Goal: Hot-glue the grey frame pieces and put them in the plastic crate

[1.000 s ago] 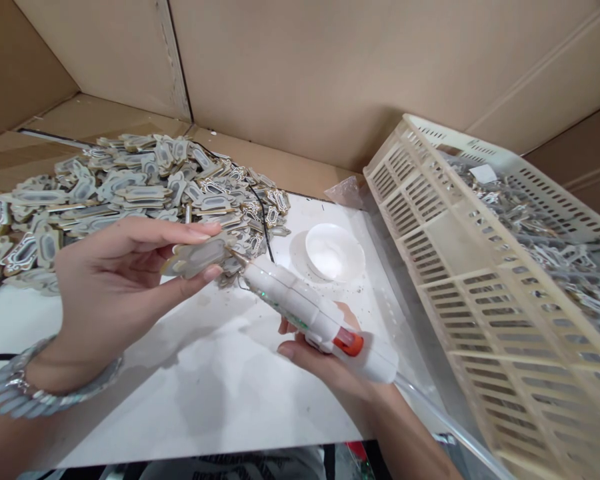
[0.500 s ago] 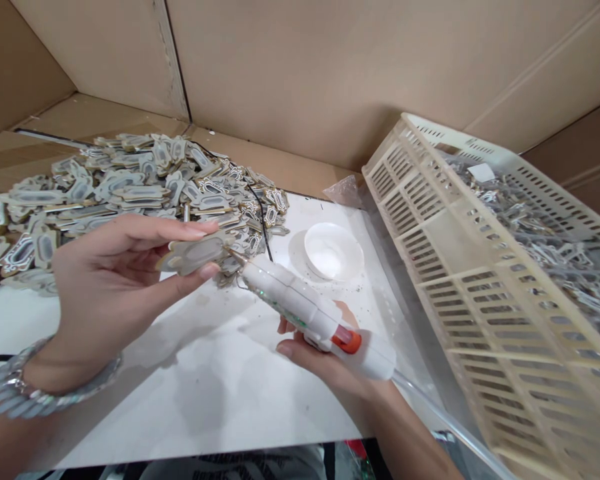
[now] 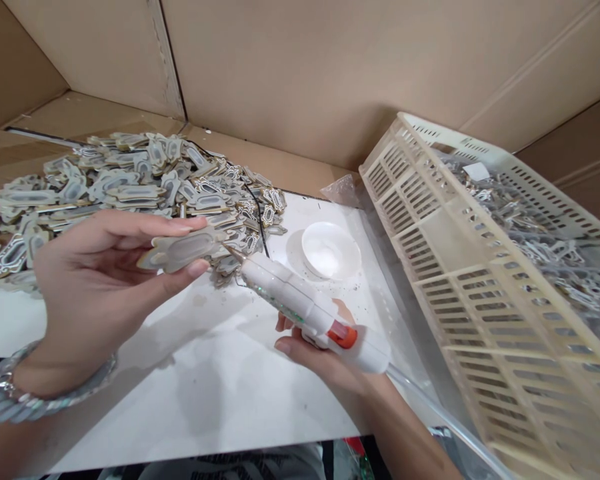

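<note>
Between thumb and fingers, my left hand point(image 3: 100, 267) pinches a flat grey ornamental plaque point(image 3: 187, 248) with scalloped edges, held above the table. My right hand point(image 3: 320, 347) is wrapped round a white glue gun point(image 3: 300, 293) with an orange part near its rear. A clear glue stick point(image 3: 445, 413) sticks out of the gun's back end. The gun's metal nozzle point(image 3: 235, 253) points at the plaque's right end, very close to it; whether they touch I cannot tell. Behind my left hand lies a large pile of similar plaques point(image 3: 125, 180), some with white outlines.
A small white bowl point(image 3: 331, 251) stands on the white table point(image 3: 260, 393). At the right is a cream plastic crate point(image 3: 445, 267) with bagged small metal-looking pieces. Cardboard walls point(image 3: 300, 80) enclose the back. A black cord point(image 3: 261, 217) runs past the pile.
My left hand has moved the plaque a little to the left, away from the nozzle. The glue gun has hardly moved, and the whole view has shifted slightly.
</note>
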